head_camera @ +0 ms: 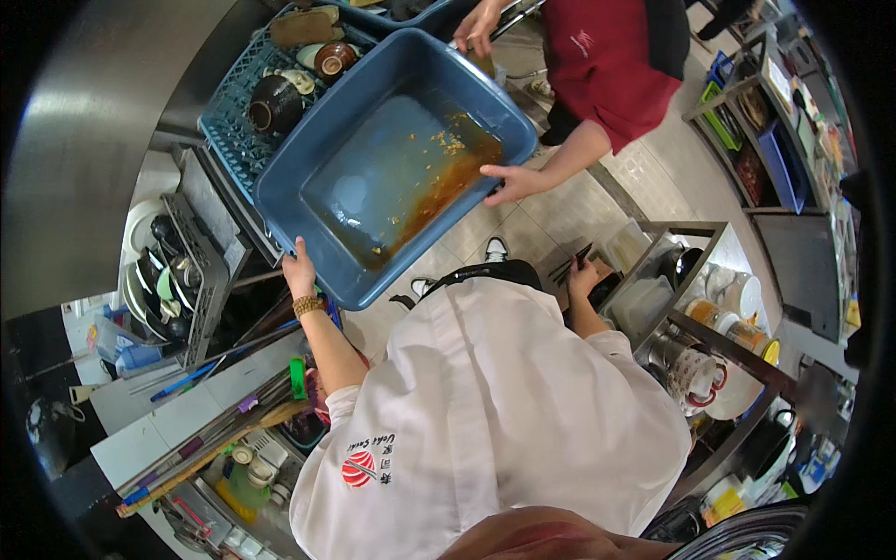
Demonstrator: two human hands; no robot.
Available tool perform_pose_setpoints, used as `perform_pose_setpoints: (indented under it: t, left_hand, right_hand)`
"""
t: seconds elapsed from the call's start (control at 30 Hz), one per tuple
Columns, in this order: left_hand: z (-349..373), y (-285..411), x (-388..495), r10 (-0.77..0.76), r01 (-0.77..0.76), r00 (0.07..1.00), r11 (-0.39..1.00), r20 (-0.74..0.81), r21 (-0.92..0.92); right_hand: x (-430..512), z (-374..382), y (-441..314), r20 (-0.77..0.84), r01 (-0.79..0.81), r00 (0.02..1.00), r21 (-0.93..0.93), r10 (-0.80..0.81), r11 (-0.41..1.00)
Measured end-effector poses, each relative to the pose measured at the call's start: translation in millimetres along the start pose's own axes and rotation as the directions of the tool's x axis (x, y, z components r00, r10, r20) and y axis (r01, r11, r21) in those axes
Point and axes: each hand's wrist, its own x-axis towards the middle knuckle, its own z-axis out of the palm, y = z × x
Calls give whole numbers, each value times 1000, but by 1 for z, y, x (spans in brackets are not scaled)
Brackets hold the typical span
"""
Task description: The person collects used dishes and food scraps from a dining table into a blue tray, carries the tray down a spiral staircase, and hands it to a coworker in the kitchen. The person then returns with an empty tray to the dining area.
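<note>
A large blue plastic tub [371,189] hangs tilted in front of me, with brown liquid and food scraps along its lower right side. My left hand [301,271], a beaded bracelet at the wrist, grips the tub's near left corner. Lower right, beside the shelves, my right hand [582,278] is closed around several dark chopsticks [575,262]. Another person in a red shirt [609,63] has one hand at the tub's far rim and the other at its right rim.
A teal plastic crate [231,126] with bowls stands left of the tub. Dishes fill a grey rack [203,280] at the left. Metal shelving [700,322] with pots and plastic containers stands close on my right. Long poles lie along a ledge [133,448] at lower left.
</note>
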Motion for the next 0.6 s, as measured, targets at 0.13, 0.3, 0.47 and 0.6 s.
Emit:
perform_pose_setpoints:
  t: [0.13,0.3,0.47,0.6]
  left_hand:
    - [-8,1,-7,90,-90,996,996,-4,-20]
    - [-14,18,-24,86,-35,984,951,155,-306]
    - [6,38,-55,193,-147,972,944,135,-294]
    - [13,-7,-86,28,159,945,832,326,-531]
  right_hand:
    - [0,2,7,7,139,990,57,-140,989]
    - [-2,1,12,132,133,983,-29,-128,991]
    - [14,4,22,311,351,906,-178,-286,919]
    - [34,17,21,508,398,765,111,-396,911]
